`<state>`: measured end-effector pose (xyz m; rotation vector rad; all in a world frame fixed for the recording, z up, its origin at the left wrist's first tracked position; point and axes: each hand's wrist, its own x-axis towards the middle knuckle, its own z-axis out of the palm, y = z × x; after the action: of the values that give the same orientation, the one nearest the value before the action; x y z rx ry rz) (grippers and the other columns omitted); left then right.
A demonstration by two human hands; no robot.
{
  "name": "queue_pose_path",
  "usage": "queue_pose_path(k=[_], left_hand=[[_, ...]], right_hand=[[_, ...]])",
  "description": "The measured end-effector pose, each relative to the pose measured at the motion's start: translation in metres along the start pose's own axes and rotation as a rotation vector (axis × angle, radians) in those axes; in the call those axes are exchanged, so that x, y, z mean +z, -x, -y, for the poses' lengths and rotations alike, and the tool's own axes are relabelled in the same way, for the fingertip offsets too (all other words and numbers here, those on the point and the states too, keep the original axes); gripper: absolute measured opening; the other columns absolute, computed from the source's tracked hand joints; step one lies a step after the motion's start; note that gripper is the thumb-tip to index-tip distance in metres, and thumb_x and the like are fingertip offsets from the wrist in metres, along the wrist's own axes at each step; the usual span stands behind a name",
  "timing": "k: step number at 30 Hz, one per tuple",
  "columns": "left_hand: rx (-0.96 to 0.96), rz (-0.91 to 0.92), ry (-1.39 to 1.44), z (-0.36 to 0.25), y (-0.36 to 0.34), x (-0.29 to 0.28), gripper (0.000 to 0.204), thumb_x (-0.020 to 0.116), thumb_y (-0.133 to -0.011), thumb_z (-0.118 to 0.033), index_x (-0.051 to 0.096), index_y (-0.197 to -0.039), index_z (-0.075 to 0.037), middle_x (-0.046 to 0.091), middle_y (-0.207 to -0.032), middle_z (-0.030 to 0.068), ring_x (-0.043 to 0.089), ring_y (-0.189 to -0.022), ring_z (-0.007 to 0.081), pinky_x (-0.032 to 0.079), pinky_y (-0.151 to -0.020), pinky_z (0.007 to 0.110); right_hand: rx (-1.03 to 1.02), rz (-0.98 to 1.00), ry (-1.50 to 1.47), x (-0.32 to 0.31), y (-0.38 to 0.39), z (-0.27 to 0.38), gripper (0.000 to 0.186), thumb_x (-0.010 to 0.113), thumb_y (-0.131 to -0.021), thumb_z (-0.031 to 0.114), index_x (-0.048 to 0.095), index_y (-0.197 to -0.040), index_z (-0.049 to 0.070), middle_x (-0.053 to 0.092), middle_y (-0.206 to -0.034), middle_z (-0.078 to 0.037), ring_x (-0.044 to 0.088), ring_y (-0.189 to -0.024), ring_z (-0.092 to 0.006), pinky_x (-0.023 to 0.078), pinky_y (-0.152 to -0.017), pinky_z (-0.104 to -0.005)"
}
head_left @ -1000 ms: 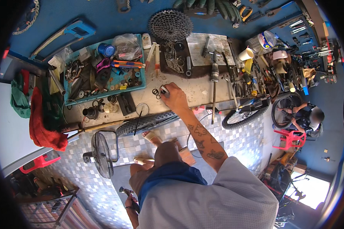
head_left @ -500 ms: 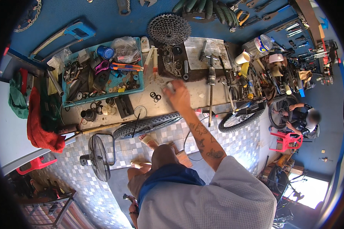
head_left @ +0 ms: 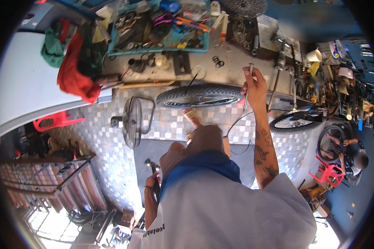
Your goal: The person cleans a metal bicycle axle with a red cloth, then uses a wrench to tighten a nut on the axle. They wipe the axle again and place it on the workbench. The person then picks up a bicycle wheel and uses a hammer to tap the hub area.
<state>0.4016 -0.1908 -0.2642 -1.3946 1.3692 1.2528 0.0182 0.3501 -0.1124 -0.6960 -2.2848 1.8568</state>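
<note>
My right hand (head_left: 257, 86) is closed round a slim metal rod with a flat, wider head (head_left: 251, 66). It holds the rod nearly upright at the front edge of the workbench (head_left: 237, 74), and the shaft comes out below the fingers. Low at my left side, my left hand (head_left: 151, 181) grips what looks like a hammer (head_left: 153, 167), with a bright head and a dark handle. Several black rings (head_left: 218, 62) lie on the bench to the left of my right hand. Beneath that hand's left side, a bicycle wheel (head_left: 199, 90) with a knobbly tyre sits below the bench edge.
A turquoise tray (head_left: 153, 52) of small parts stands on the bench, with tools crowding its right end. A black fan (head_left: 131, 122) stands on the tiled floor to the left. At far right, a person (head_left: 353, 159) handles another wheel (head_left: 334, 141) beside a red chair (head_left: 326, 172).
My right hand has come back from over the bench top to its front edge, and the rod now shows in it. More of my left hand and its tool is visible; the view has shifted.
</note>
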Motion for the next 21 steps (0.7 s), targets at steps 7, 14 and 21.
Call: queue_pose_path(k=[7, 14, 21], left_hand=[[0.475, 0.333, 0.079, -0.071, 0.119, 0.029, 0.043, 0.059, -0.11, -0.034, 0.058, -0.14, -0.004, 0.059, -0.073, 0.0037, 0.061, -0.052, 0.0148, 0.049, -0.048, 0.028], [1.312, 0.412, -0.221, -0.169, 0.305, 0.132, 0.058, 0.071, -0.099, -0.008, 0.051, -0.152, 0.003, 0.069, -0.091, 0.0037, 0.064, -0.07, 0.0096, 0.053, -0.062, 0.026], [1.795, 0.456, -0.329, -0.183, 0.387, 0.146, 0.041, 0.071, -0.097, -0.004, 0.066, -0.137, 0.002, 0.069, -0.122, 0.0145, 0.068, -0.109, 0.0228, 0.056, -0.093, 0.035]], right_hand=[[0.035, 0.271, 0.197, 0.017, 0.146, -0.019, 0.031, 0.071, -0.102, 0.032, 0.072, -0.09, 0.004, 0.064, -0.075, 0.0, 0.051, -0.07, -0.0065, 0.042, -0.063, -0.0275], [-0.215, 0.5, -0.085, 0.038, 0.274, 0.068, 0.066, 0.085, -0.092, 0.029, 0.057, -0.147, 0.005, 0.077, -0.113, -0.015, 0.074, -0.098, -0.0192, 0.059, -0.084, -0.0353], [-0.445, -0.017, -0.531, -0.042, 0.258, 0.151, 0.052, 0.063, -0.107, 0.01, 0.039, -0.153, 0.001, 0.065, -0.093, -0.005, 0.063, -0.083, -0.0118, 0.053, -0.073, -0.0278]])
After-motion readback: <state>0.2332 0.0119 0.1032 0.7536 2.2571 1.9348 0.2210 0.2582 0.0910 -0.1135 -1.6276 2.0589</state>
